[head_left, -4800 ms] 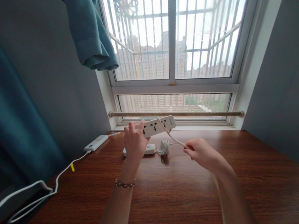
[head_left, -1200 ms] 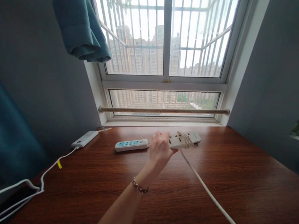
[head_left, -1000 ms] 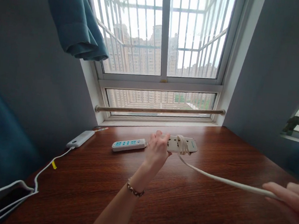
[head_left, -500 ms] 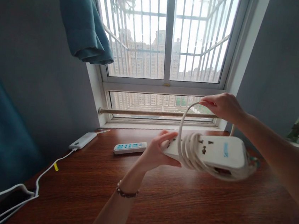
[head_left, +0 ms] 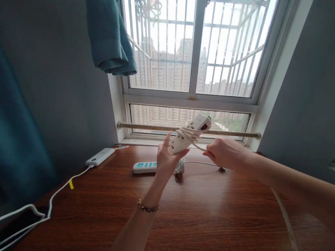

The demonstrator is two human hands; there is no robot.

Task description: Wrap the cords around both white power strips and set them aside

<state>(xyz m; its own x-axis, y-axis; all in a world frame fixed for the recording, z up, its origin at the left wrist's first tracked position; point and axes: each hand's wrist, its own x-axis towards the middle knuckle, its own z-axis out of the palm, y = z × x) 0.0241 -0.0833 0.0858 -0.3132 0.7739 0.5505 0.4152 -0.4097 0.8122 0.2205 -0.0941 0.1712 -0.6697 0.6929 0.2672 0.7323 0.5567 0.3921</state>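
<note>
My left hand [head_left: 168, 155] grips one end of a white power strip [head_left: 180, 144], which is held tilted above the table with its far end raised towards the window. Several turns of white cord [head_left: 188, 134] are wrapped around the strip's middle. My right hand [head_left: 221, 151] is closed on the cord just right of the strip. A loose length of cord [head_left: 287, 224] emerges below my right forearm and runs to the lower right, where a white end shows at the frame edge. Behind my left hand lies a second power strip [head_left: 145, 167] with blue sockets, partly covered.
The brown wooden table [head_left: 199, 224] reaches to the window [head_left: 191, 98]. A bundled cord [head_left: 180, 167] with a dark plug [head_left: 222, 169] lies behind my hands. At left, a white power bank [head_left: 100, 157] has a white cable [head_left: 70, 180] attached. A blue curtain [head_left: 112, 52] hangs above.
The wrapped strip has swung from lying level on the right to pointing up and away. My right hand has come down and left, close to the strip, and the bundled cord behind is now uncovered.
</note>
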